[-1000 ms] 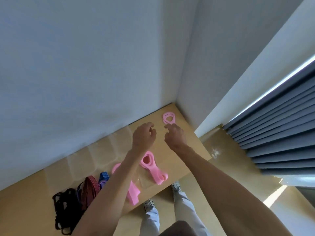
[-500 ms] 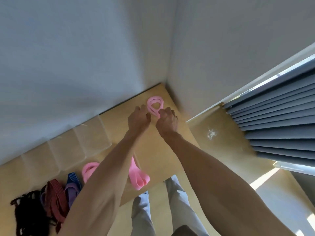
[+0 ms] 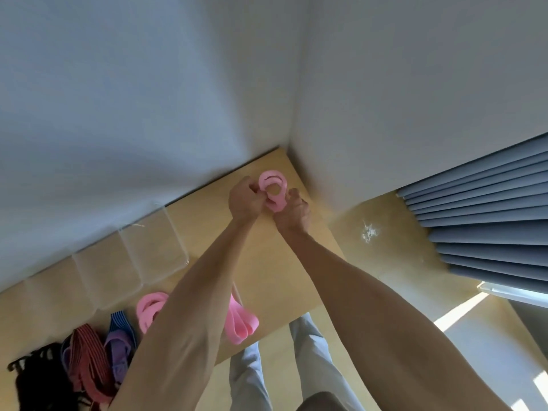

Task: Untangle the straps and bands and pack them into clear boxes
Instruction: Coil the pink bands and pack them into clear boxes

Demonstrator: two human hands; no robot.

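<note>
Hands [image 3: 268, 203] | pinching coiled pink band [image 3: 272, 188] | wooden table [image 3: 207, 221]

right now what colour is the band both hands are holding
Pink, seen in the head view: the band gripped by the left hand and right hand.

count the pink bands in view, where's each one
3 show. One pink band is gripped by the left hand and right hand near the table's far corner. One lies left of the left forearm, one right of it; they may join beneath.
</note>
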